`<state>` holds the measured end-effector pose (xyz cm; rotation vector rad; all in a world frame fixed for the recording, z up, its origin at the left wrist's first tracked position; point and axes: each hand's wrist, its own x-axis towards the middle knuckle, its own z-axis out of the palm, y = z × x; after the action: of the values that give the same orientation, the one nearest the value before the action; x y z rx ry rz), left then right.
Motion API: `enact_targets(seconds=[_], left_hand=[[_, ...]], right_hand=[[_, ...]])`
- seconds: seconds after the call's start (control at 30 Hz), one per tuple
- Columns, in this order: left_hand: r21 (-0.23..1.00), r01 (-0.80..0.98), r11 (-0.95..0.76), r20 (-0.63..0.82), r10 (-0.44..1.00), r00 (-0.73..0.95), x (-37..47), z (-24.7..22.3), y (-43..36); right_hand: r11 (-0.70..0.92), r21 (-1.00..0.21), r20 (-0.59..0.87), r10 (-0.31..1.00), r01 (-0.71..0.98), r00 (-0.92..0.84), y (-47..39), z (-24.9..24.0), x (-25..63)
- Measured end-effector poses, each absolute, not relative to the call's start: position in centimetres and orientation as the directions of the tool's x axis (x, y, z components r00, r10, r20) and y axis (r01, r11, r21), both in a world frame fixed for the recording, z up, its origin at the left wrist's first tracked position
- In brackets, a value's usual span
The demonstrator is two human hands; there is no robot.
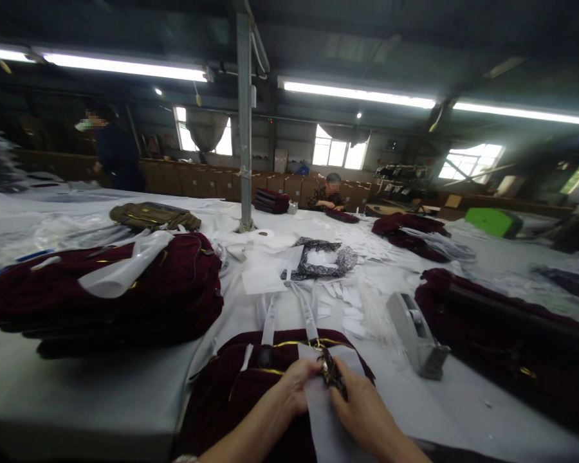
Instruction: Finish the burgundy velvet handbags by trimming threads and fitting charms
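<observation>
A dark red fabric bag [222, 392] with gold zippers lies in front of me. Its handles [269, 325] are wrapped in white and stretch away from me. On the bag's right part rests a white sheet [324, 418]. Over that sheet, my right hand [361, 399] is closed around a dark brown, shiny dangling piece [332, 372] beside the base of the right handle. Its exact kind is unclear. My left hand [296, 384] meets it from the left, fingers pinched at its edge and at the sheet; what sits between those fingertips is hidden.
Stacked dark red bags [174, 289] stand at left, another dark red bag [502, 328] at right. A grey tape dispenser [417, 337] is near my right hand. Beyond lie black-and-white patterned wrapping [340, 267], white strings, a metal post [245, 128] and two people.
</observation>
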<state>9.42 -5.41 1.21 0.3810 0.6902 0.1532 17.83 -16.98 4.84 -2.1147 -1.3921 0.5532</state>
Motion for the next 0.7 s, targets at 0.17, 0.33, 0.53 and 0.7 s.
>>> enact_targets(seconds=[0.17,0.33,0.53,0.7], left_hand=[[0.431,-0.015,0.902,-0.601,0.299,0.741,9.5,1.6,-6.1],[0.61,-0.132,0.781,-0.594,0.562,0.576,11.0,0.7,-6.7],[0.64,-0.151,0.753,-0.585,0.605,0.54,11.2,-0.2,-6.6],[0.596,-0.146,0.79,-0.577,0.548,0.606,10.6,0.3,-6.8]], right_hand=[[-0.397,-0.46,-0.132,0.915,0.794,0.381,-18.1,3.9,17.7],[-0.414,-0.368,-0.12,0.909,0.833,0.399,-18.8,3.4,16.3],[-0.345,-0.597,0.112,0.858,0.725,0.501,-20.3,4.1,19.0],[-0.44,-0.738,-0.005,0.762,0.511,0.648,-19.6,2.8,23.2]])
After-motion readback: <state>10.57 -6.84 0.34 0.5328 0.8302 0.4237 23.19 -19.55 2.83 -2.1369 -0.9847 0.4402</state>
